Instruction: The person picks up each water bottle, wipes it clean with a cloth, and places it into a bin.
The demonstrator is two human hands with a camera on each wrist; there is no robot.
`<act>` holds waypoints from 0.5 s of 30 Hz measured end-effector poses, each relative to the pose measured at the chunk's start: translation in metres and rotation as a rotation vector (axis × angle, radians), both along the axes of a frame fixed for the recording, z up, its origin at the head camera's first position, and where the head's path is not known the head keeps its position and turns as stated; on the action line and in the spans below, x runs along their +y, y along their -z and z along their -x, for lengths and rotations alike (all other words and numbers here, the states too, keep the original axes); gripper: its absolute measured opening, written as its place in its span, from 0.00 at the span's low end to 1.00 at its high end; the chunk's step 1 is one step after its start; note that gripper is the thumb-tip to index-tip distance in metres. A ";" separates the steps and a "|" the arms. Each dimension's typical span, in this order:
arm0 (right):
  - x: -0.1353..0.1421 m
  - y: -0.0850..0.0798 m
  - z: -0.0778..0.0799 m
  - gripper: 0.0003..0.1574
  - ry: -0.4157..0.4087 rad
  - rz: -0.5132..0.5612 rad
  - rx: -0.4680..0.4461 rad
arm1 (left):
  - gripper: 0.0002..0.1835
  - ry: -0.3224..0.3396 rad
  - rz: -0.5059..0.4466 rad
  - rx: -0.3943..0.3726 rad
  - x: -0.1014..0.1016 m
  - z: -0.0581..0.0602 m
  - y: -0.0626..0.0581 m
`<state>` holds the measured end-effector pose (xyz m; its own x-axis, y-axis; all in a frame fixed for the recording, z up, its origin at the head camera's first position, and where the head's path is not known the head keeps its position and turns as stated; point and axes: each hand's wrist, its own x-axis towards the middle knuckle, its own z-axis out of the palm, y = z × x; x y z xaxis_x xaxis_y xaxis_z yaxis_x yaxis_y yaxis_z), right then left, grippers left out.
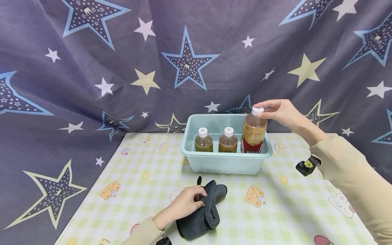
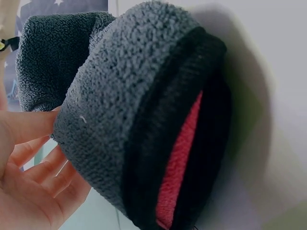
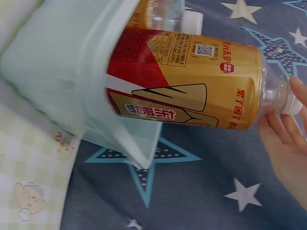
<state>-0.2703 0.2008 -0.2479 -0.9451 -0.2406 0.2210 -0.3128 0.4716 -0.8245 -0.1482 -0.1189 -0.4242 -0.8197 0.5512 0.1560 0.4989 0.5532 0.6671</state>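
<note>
My right hand [image 1: 283,110] pinches the white cap of a drink bottle [image 1: 255,133] at the right end of a pale blue plastic bin [image 1: 222,164]. The bottle stands higher than its neighbours, its lower part behind the bin's front wall. Its gold and red label faces the right wrist view, where fingers [image 3: 280,132] grasp the cap. Low in the head view, my left hand [image 1: 183,205] grips a folded dark grey cloth [image 1: 196,223] on the table. Black trim and a red inner face of the fuzzy cloth [image 2: 105,105] show in the left wrist view.
Two more white-capped bottles, one at the left [image 1: 203,141] and one in the middle [image 1: 228,141], stand upright in the bin. A checked tablecloth [image 1: 147,180] with cartoon prints covers the table. Behind hangs a dark curtain [image 1: 122,61] with stars.
</note>
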 end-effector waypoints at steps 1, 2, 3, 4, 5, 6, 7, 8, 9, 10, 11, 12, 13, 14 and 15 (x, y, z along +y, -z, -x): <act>0.000 0.003 0.000 0.26 0.003 -0.010 -0.006 | 0.10 0.000 0.000 0.000 0.000 0.000 0.000; 0.000 0.005 0.001 0.26 0.004 -0.016 -0.014 | 0.10 0.000 0.001 0.000 0.000 0.000 0.000; 0.000 0.008 0.001 0.27 0.004 -0.022 -0.020 | 0.09 0.001 0.002 -0.002 0.000 0.000 0.000; 0.000 0.011 0.001 0.27 0.000 -0.018 -0.028 | 0.09 0.001 0.003 -0.002 0.000 0.000 0.000; 0.000 0.013 0.001 0.27 -0.004 -0.019 -0.038 | 0.09 0.001 0.003 -0.002 0.001 0.000 0.000; 0.000 0.016 0.002 0.27 -0.006 -0.017 -0.047 | 0.09 0.002 0.004 -0.002 0.001 0.000 0.000; 0.000 0.018 0.002 0.27 -0.012 -0.021 -0.057 | 0.09 0.002 0.005 -0.003 0.001 0.000 0.000; 0.000 0.020 0.002 0.27 -0.016 -0.020 -0.066 | 0.09 0.002 0.006 -0.003 0.001 0.000 0.000; 0.000 0.022 0.001 0.28 -0.023 -0.023 -0.076 | 0.10 0.002 0.006 -0.002 0.001 0.000 0.000; 0.000 0.024 0.001 0.28 -0.030 -0.026 -0.085 | 0.10 0.001 0.006 0.000 0.001 0.000 0.000; -0.001 0.026 0.001 0.29 -0.033 -0.031 -0.092 | 0.10 0.001 0.004 0.003 0.001 0.000 0.001; -0.001 0.028 0.001 0.29 -0.037 -0.036 -0.097 | 0.10 0.000 0.004 0.005 0.001 0.000 0.001; 0.000 0.030 0.001 0.29 -0.043 -0.042 -0.100 | 0.10 0.000 0.003 0.007 0.001 0.000 0.001; -0.001 0.032 0.001 0.29 -0.046 -0.043 -0.102 | 0.10 0.000 0.002 0.010 0.001 -0.001 0.001; 0.000 0.034 0.001 0.29 -0.050 -0.049 -0.106 | 0.10 0.000 0.001 0.012 0.002 -0.001 0.001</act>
